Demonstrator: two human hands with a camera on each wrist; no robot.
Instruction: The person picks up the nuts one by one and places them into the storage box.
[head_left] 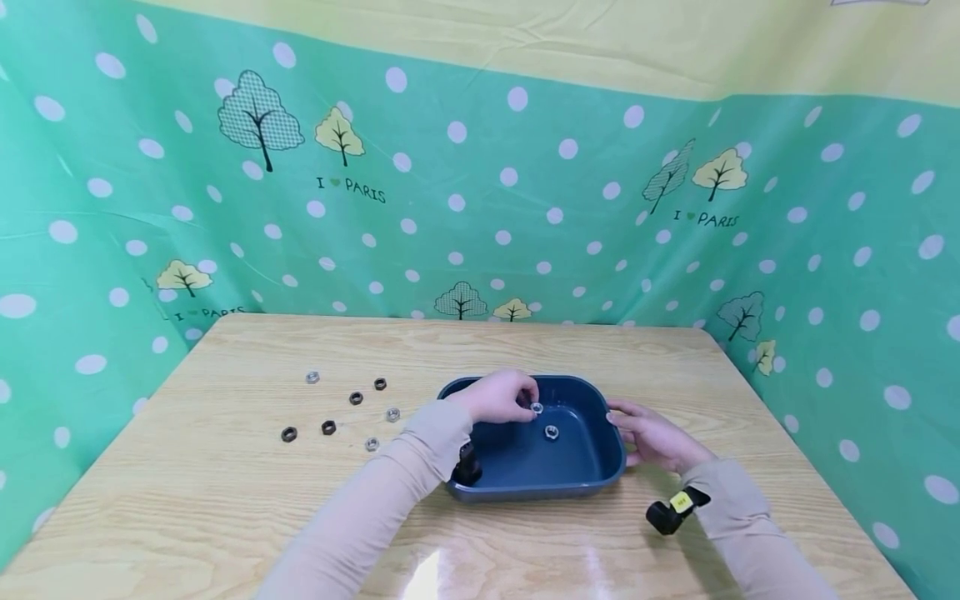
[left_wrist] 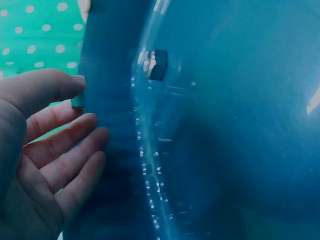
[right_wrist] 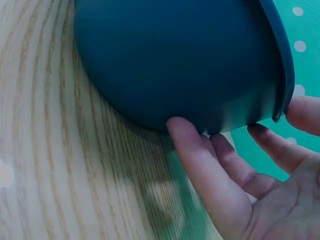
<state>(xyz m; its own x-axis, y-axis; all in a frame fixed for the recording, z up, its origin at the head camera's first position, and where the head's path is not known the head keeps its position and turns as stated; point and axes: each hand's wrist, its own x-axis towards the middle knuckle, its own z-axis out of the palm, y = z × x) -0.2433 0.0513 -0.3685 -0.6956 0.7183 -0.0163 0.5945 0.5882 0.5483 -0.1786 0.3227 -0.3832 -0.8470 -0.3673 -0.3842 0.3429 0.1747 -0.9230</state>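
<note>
My left hand (head_left: 498, 397) reaches over the dark blue tray (head_left: 536, 496), pinching a silver hex nut (head_left: 537, 408) between thumb and fingertip. In the left wrist view the pinched nut (left_wrist: 78, 100) is mostly covered by the thumb, and the other fingers are loosely bent. Another silver nut (head_left: 552, 432) lies on the tray floor, also seen as a nut (left_wrist: 156, 65) in the left wrist view. At the tray's right end, my right hand (head_left: 656, 435) holds the rim and outer wall, its fingers spread along the wall (right_wrist: 190, 65) in the right wrist view.
Left of the tray, several loose nuts lie scattered on the wooden table (head_left: 187, 475), some black like this nut (head_left: 289, 434), some silver like this nut (head_left: 393, 414). A polka-dot green curtain (head_left: 480, 225) hangs behind and along both sides.
</note>
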